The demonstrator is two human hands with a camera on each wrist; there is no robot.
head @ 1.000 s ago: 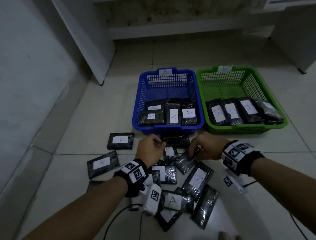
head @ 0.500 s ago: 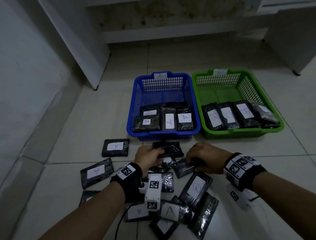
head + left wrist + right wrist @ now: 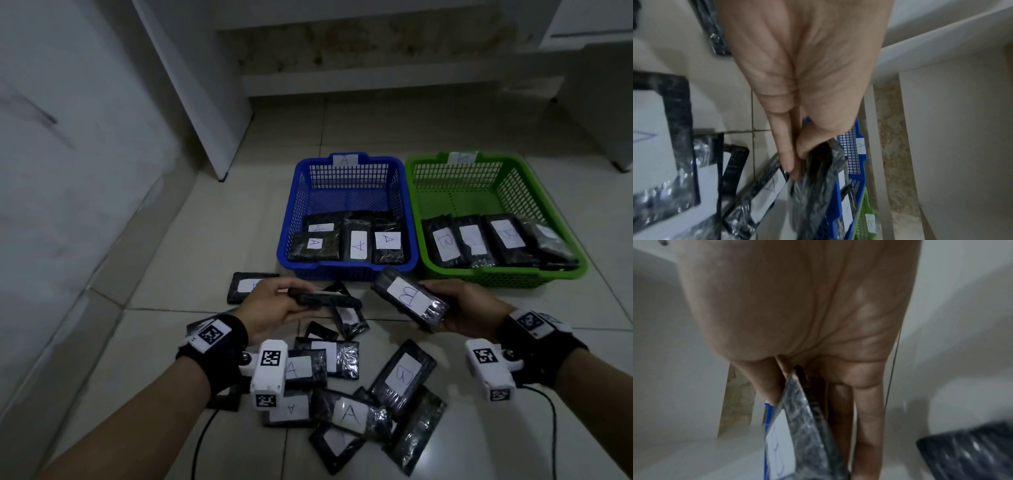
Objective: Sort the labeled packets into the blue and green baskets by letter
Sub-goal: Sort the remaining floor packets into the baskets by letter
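Note:
My right hand [image 3: 455, 308] grips a black packet labeled B [image 3: 409, 297], tilted, just in front of the gap between the baskets; the same B packet [image 3: 797, 426] shows in the right wrist view between thumb and fingers. My left hand [image 3: 274, 305] holds a dark packet [image 3: 329, 300] edge-on, its label hidden; this dark packet [image 3: 816, 186] is pinched by thumb and fingers in the left wrist view. The blue basket [image 3: 346, 267] holds several A packets. The green basket [image 3: 496, 274] holds several B packets.
Several black packets lie in a loose pile on the tiled floor below my hands, among them an A packet [image 3: 349, 413] and a B packet [image 3: 402, 373]. Another packet [image 3: 248, 286] lies left of the blue basket. A wall runs along the left; white furniture legs stand behind.
Both hands have lifted off the pile, each with a packet. The right hand turned its packet up so the B label shows. The left hand raised its packet edge-on.

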